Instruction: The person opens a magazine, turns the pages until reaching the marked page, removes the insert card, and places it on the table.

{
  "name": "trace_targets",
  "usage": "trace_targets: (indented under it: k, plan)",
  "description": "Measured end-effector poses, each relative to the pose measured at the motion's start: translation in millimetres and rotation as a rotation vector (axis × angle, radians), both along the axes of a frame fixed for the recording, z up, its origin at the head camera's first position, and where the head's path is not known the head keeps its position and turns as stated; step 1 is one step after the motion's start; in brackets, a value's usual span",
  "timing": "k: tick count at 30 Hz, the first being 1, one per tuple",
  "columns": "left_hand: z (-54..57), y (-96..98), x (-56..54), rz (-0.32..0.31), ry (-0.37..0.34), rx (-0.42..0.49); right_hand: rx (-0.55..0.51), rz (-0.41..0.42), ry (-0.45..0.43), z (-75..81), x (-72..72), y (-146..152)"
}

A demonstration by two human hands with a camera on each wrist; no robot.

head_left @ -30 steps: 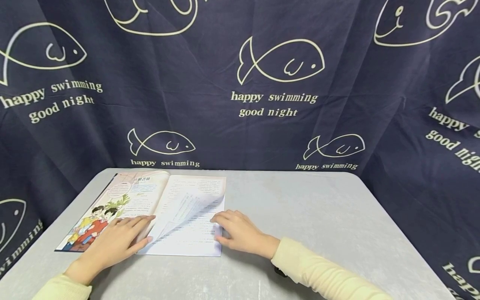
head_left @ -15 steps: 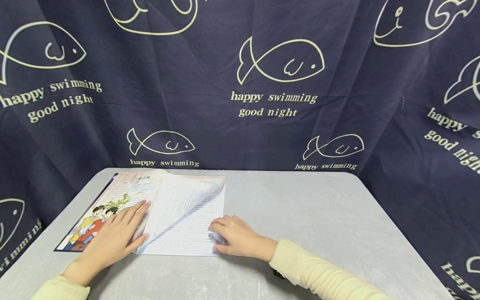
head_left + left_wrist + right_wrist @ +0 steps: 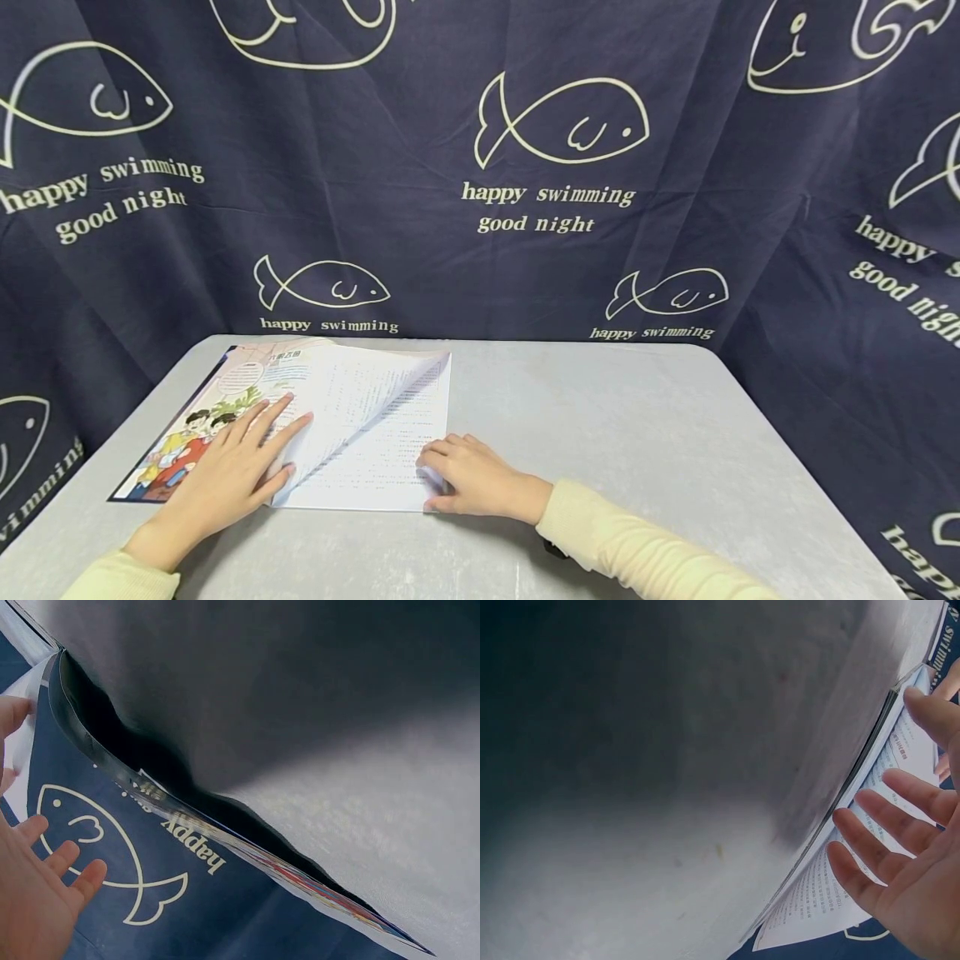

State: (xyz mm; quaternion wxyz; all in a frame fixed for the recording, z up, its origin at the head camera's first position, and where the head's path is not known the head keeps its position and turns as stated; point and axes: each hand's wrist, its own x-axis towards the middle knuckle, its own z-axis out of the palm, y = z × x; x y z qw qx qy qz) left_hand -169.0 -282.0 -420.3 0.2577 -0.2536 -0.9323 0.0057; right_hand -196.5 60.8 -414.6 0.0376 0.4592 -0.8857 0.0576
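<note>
"Navy cloth [image 3: 555, 275] hangs across the whole far side. What can you read on it?"

"Pale lettering, repeated under outlined fish: 'happy swimming', and below that 'good night'. In the left wrist view 'happy' shows upside down."

"And where is the book [image 3: 393, 467]?"

"On the left half of the grey table [image 3: 615, 425], lying open, its far edge close to the table's far edge. A loose leaf [image 3: 367, 379] curls up over the right page, its fold running diagonally from near left to far right."

"Any print on the pages?"

"Plenty. The left page has a heading in large Chinese characters at its far end, too blurred for me to read surely, with small lines beneath it. The right page carries rows of tiny text, also too small to make out. A coloured drawing [image 3: 176, 450] of dark-haired figures in yellow and red fills the near left part."

"The hands?"

"The left hand [image 3: 231, 475] lies over the left page with fingers spread and straight, thumb beside the near end of the curled leaf. The right hand [image 3: 480, 477] is at the book's near right edge, fingers loosely bent and parted, relaxed; whether its fingertips press the paper, I can't tell."
</note>
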Motion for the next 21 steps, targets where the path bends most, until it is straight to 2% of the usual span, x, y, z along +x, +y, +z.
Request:
trace_targets:
  k: [13,21]
  plan:
    - [-2.3,0.8,-1.9,-0.044,0.017,-0.010,0.020,0.006,0.008,0.4,0.4,0.1]
    - [-2.0,1.3,-0.8,-0.048,0.007,-0.013,0.034,0.005,0.006,0.5,1.3,0.4]
